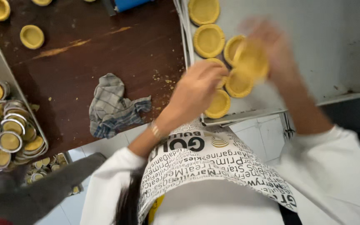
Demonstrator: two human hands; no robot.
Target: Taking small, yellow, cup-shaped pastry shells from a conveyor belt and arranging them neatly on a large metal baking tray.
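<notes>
My right hand (271, 46) is blurred with motion above a grey metal baking tray (313, 50) and holds a pale yellow tart shell (251, 59). My left hand (196, 89) reaches over the tray's left edge. Its fingers curl down onto another shell (221, 71), and I cannot tell whether they grip it. More empty pastry shells lie in a column on the tray, at the far end (204, 10), in the middle (208, 40) and at the near edge (218, 104). One more (238, 84) lies just under my right hand.
A checked cloth (113, 106) lies crumpled on the dark wooden table (105, 41), with crumbs nearby. A tray of shells in metal moulds (5, 131) sits at the left. Loose shells (32, 36) lie at the far left. A grey sleeve (42, 187) shows at bottom left.
</notes>
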